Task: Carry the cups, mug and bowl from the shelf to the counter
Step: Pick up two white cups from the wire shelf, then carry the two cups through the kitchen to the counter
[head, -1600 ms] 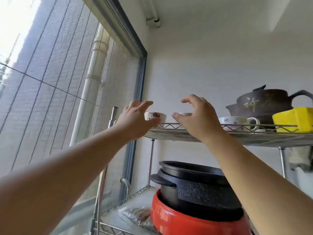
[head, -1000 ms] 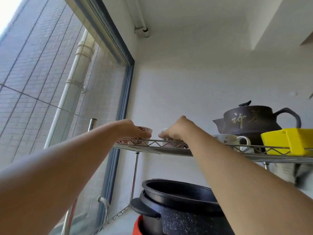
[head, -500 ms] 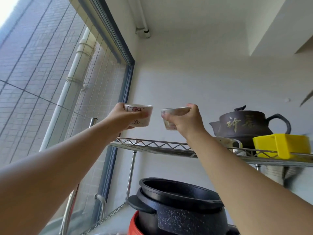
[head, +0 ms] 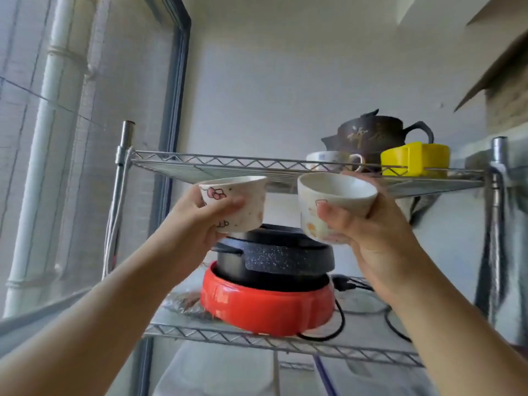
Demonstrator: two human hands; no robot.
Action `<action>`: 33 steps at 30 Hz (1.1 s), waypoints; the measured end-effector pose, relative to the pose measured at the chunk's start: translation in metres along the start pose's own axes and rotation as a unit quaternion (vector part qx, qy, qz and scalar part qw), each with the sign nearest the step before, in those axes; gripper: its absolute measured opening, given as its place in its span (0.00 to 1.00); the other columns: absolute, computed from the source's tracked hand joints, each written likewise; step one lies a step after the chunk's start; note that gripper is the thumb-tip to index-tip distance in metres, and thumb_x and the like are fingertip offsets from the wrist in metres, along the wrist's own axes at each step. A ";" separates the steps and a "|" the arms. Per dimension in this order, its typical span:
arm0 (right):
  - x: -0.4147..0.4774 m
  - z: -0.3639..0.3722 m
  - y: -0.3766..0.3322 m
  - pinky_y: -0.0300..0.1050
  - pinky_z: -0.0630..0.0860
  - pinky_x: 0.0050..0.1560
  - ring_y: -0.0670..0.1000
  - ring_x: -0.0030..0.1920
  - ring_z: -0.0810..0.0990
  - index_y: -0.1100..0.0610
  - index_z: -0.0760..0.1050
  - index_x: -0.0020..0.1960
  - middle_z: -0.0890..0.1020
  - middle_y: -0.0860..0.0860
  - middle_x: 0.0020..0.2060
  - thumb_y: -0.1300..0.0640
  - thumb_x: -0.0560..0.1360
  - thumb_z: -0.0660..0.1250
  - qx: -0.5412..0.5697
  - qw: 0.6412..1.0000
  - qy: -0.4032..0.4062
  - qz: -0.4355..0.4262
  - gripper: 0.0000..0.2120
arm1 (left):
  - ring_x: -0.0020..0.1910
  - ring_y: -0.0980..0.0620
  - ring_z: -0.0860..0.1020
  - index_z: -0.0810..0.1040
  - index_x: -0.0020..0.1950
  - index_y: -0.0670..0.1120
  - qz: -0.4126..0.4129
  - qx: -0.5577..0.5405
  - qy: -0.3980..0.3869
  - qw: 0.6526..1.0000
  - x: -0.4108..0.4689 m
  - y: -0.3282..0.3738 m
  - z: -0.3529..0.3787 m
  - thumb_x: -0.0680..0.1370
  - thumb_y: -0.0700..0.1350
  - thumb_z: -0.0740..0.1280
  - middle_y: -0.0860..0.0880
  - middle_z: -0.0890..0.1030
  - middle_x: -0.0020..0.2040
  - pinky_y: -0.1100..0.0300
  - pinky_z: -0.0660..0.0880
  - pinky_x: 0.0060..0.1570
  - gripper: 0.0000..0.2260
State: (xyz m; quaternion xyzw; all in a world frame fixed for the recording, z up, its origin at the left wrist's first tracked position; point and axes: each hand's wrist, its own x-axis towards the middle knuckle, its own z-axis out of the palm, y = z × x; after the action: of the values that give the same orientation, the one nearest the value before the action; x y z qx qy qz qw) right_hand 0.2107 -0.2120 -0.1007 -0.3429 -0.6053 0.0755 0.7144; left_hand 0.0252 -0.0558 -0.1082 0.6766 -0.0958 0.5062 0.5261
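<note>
My left hand [head: 197, 221] grips a small white cup with pink flower prints [head: 237, 202], held in the air just below and in front of the top wire shelf [head: 217, 164]. In my right hand [head: 377, 232] is a second white cup with orange marks [head: 331, 201], tilted so its inside shows. A white mug with a handle [head: 334, 160] still stands on the top shelf at the right. No bowl or counter can be seen.
A dark brown teapot [head: 377, 135] and a yellow container [head: 414, 159] sit behind the mug. On the lower shelf [head: 257, 338] a black pot [head: 274, 258] rests in a red cooker [head: 265, 304] with a black cord. A window is at left, a shelf post [head: 498, 224] at right.
Both hands closed on the cups, lifted them off the top shelf, then brought them down and toward me, below shelf level. The view has tilted downward.
</note>
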 end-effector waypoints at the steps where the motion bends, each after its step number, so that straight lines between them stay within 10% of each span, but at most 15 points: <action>1: -0.021 -0.007 0.007 0.51 0.81 0.46 0.55 0.51 0.81 0.63 0.72 0.64 0.81 0.64 0.55 0.62 0.61 0.76 -0.014 1.000 0.008 0.014 0.33 | 0.50 0.47 0.84 0.80 0.56 0.43 -0.016 -0.010 -0.007 1.000 -0.013 -0.010 0.002 0.66 0.42 0.77 0.45 0.85 0.48 0.57 0.81 0.46 0.20; 16: -0.312 -0.092 0.032 0.60 0.79 0.56 0.54 0.56 0.82 0.47 0.76 0.58 0.84 0.50 0.54 0.49 0.50 0.83 -0.188 0.930 0.209 0.235 0.38 | 0.56 0.46 0.82 0.79 0.61 0.46 -0.242 -0.083 -0.099 0.962 -0.196 -0.165 0.105 0.68 0.42 0.72 0.44 0.85 0.54 0.53 0.80 0.54 0.20; 22: -0.415 -0.126 -0.004 0.42 0.80 0.52 0.46 0.56 0.82 0.45 0.73 0.60 0.83 0.45 0.54 0.56 0.53 0.82 -0.223 0.878 0.294 0.304 0.37 | 0.54 0.49 0.82 0.78 0.62 0.47 -0.322 -0.062 -0.188 0.926 -0.260 -0.205 0.183 0.65 0.45 0.75 0.48 0.86 0.53 0.53 0.77 0.54 0.25; 25: -0.466 -0.147 -0.030 0.37 0.79 0.51 0.45 0.56 0.81 0.46 0.73 0.62 0.82 0.45 0.56 0.61 0.55 0.84 -0.236 0.845 0.342 0.337 0.39 | 0.37 0.63 0.82 0.76 0.61 0.44 -0.334 -0.076 -0.246 0.907 -0.295 -0.214 0.235 0.64 0.43 0.76 0.55 0.86 0.41 0.66 0.79 0.34 0.26; 28: -0.511 -0.168 -0.060 0.36 0.79 0.53 0.41 0.57 0.80 0.39 0.73 0.61 0.81 0.40 0.56 0.54 0.53 0.82 -0.255 0.803 0.398 0.364 0.39 | 0.45 0.51 0.84 0.73 0.65 0.42 -0.371 -0.132 -0.310 0.866 -0.326 -0.221 0.293 0.64 0.44 0.77 0.39 0.84 0.52 0.62 0.78 0.37 0.31; 33: -0.584 -0.203 -0.112 0.27 0.77 0.42 0.34 0.54 0.78 0.31 0.72 0.55 0.79 0.32 0.52 0.48 0.50 0.80 -0.286 0.729 0.485 0.389 0.37 | 0.56 0.52 0.82 0.76 0.62 0.58 -0.407 -0.135 -0.403 0.809 -0.374 -0.227 0.393 0.59 0.50 0.81 0.49 0.83 0.57 0.67 0.77 0.48 0.33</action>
State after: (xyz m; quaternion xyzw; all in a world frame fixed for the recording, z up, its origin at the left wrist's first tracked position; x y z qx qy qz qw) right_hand 0.2130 -0.6828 -0.5173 -0.7265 0.0169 -0.0065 0.6869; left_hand 0.2300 -0.4272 -0.5159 0.7191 -0.0827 -0.0900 0.6841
